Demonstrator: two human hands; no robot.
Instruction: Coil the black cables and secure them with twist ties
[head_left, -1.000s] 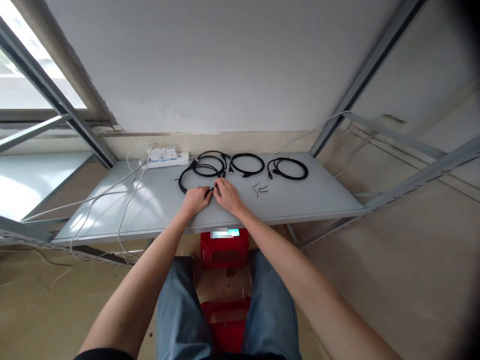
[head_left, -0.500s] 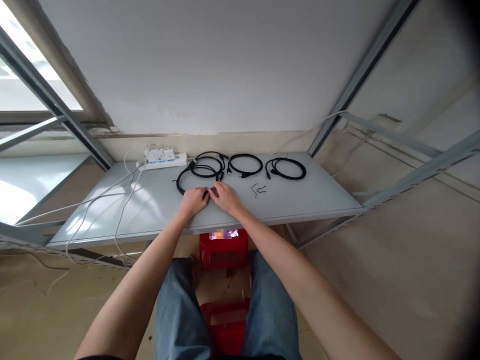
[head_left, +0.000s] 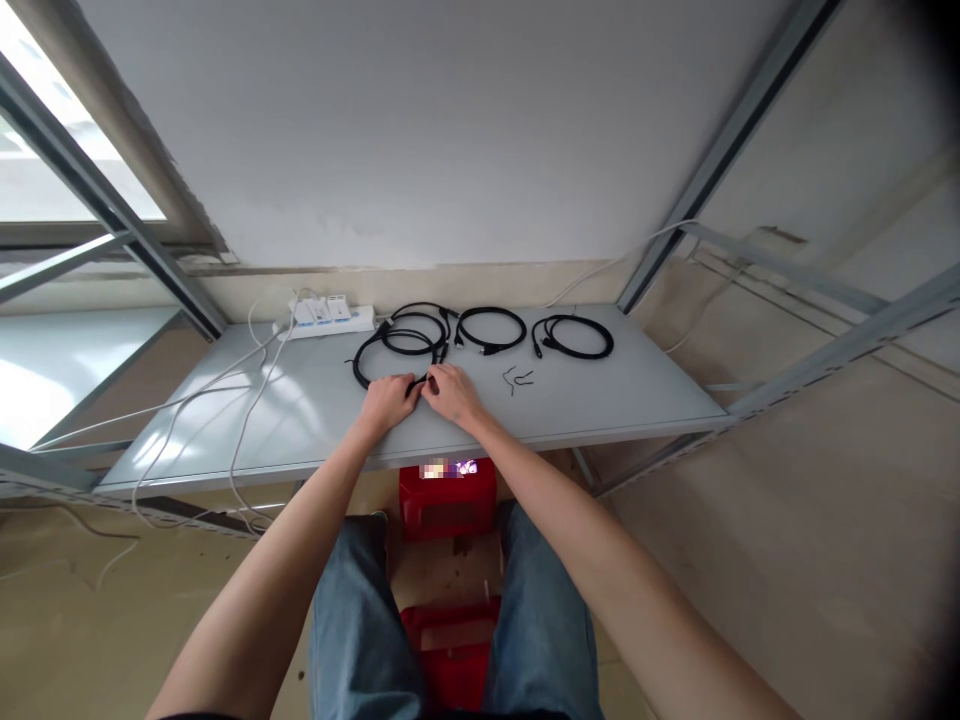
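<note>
A coiled black cable [head_left: 358,362] lies flat near the middle of the grey shelf [head_left: 330,440]. My left hand [head_left: 388,402] is closed on the near side of its loop. Beside it, my right hand [head_left: 450,393] pinches the same coil, its fingertips close to the left ones. What exactly sits between the fingertips is too small to make out. Just behind, a second black cable coil [head_left: 420,306] partly overlaps the first. Further right lie a third coil [head_left: 491,312] and a fourth coil [head_left: 592,352], with short black twist ties [head_left: 517,379] in front of them.
A white power strip [head_left: 330,322] with plugs stands at the back left, its white cords [head_left: 244,425] trailing over the shelf's front edge. Metal posts [head_left: 660,255] frame both sides. Red stools [head_left: 448,510] are below, between my legs.
My right hand has shifted very slightly at the fingertips, which sit a little differently against the cable. The left hand and the other coils look the same.
</note>
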